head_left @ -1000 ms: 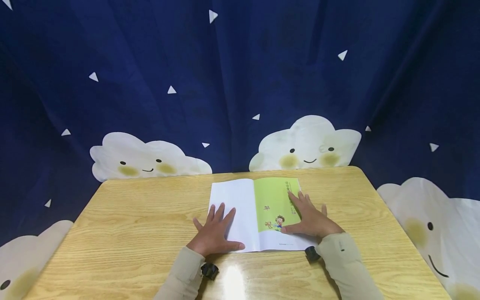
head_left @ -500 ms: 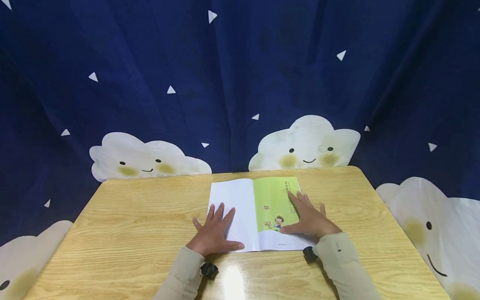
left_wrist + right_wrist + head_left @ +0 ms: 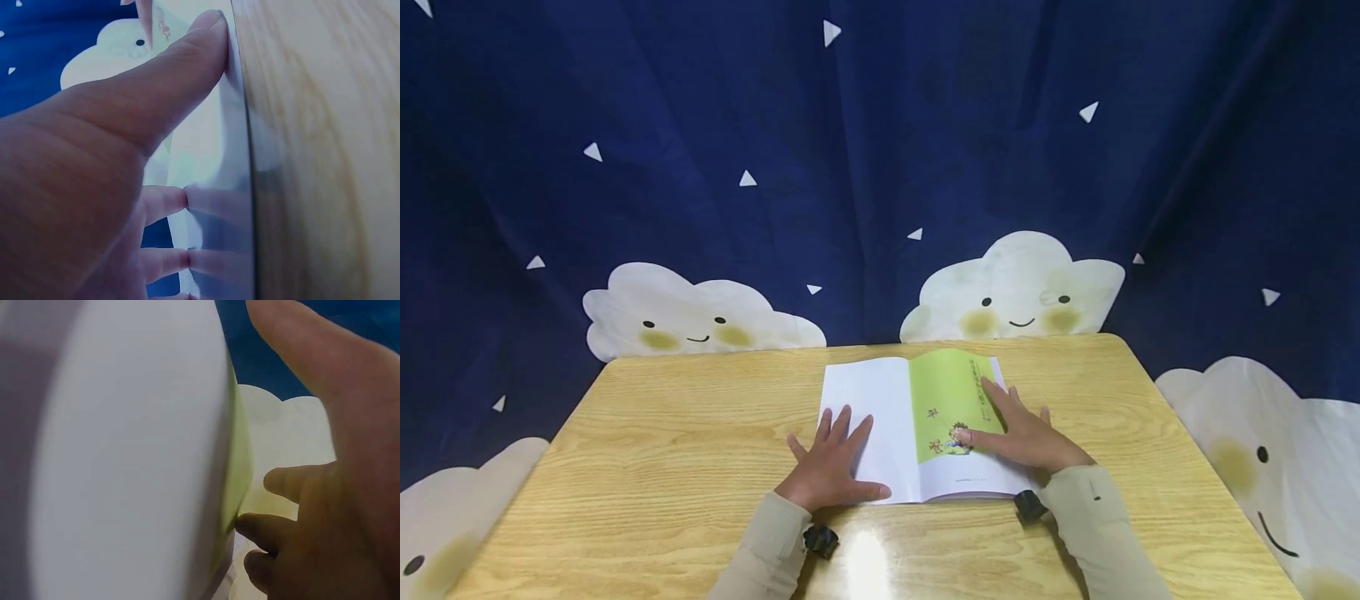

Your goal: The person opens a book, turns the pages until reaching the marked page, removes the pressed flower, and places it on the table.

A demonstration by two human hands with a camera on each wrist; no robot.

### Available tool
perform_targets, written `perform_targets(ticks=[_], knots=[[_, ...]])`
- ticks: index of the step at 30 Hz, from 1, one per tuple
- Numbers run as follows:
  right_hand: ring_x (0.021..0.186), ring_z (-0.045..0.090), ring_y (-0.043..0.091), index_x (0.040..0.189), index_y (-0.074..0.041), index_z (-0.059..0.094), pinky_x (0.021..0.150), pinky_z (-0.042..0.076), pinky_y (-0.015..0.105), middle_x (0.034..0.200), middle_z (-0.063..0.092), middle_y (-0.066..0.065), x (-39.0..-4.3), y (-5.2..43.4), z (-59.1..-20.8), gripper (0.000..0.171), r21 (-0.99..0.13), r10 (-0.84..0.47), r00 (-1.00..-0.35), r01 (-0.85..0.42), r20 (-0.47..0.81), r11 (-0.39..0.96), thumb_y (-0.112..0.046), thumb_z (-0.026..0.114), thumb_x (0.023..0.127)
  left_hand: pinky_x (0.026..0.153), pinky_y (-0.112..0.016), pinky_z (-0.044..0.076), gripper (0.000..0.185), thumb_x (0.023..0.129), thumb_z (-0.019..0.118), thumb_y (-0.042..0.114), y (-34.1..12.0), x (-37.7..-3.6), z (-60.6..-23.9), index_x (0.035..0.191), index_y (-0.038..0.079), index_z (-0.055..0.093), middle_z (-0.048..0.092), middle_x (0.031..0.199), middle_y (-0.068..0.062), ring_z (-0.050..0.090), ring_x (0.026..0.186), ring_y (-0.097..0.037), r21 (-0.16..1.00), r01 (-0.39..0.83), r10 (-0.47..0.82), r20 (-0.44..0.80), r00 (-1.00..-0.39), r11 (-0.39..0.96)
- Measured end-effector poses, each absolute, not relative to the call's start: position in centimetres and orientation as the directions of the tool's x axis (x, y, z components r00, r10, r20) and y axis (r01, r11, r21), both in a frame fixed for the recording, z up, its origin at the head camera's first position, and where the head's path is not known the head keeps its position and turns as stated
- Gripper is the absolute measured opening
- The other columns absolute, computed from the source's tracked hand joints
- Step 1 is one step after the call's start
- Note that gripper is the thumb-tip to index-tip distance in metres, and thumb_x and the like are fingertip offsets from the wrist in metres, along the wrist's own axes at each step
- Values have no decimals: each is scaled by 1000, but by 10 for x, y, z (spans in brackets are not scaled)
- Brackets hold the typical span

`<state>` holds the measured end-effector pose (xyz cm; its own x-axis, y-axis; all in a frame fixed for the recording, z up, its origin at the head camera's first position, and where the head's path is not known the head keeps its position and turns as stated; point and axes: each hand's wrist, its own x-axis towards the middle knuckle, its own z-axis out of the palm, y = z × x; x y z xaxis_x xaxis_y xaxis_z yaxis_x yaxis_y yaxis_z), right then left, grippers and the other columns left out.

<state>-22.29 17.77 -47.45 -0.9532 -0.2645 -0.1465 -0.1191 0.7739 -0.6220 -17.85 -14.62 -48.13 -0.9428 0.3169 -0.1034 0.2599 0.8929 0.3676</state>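
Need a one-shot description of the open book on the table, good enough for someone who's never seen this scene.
Start at the light wooden table in front of the dark blue cloud-print curtain. Near the table's middle lies the open book, with the left hand flat on its blank white left page. It is the only printed thing there: the right page is bright green with a small cartoon figure, under the right hand.

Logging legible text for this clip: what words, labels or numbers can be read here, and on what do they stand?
None can be read.
Green page of the open book: dark print down its right edge, too small and blurred.
White strip under the green: one tiny line, unreadable.
Left page: blank.
Curtain: only cloud faces and triangles.
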Motion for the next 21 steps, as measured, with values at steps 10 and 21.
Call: perform_targets(ticks=[10, 21], knots=[[137, 31, 42, 155, -35, 5, 109, 11, 68, 161, 11, 9, -222, 177, -468, 100, -776, -288, -933, -16, -215, 631, -66, 63, 80, 90, -85, 2, 107, 67, 68, 75, -146, -178, -483, 153, 24, 28, 13, 160, -15, 4, 145, -43, 358, 258, 313, -103, -944, 897], [141, 26, 40, 155, -29, 18, 107, 20, 67, 154, 31, 14, -223, 184, -456, 81, -896, -309, -945, -45, -104, 441, -52, 61, 90, 90, -85, 1, 107, 68, 68, 73, -145, -178, -482, 154, 23, 28, 13, 160, -16, 3, 145, -44, 358, 258, 316, -115, -942, 898]])
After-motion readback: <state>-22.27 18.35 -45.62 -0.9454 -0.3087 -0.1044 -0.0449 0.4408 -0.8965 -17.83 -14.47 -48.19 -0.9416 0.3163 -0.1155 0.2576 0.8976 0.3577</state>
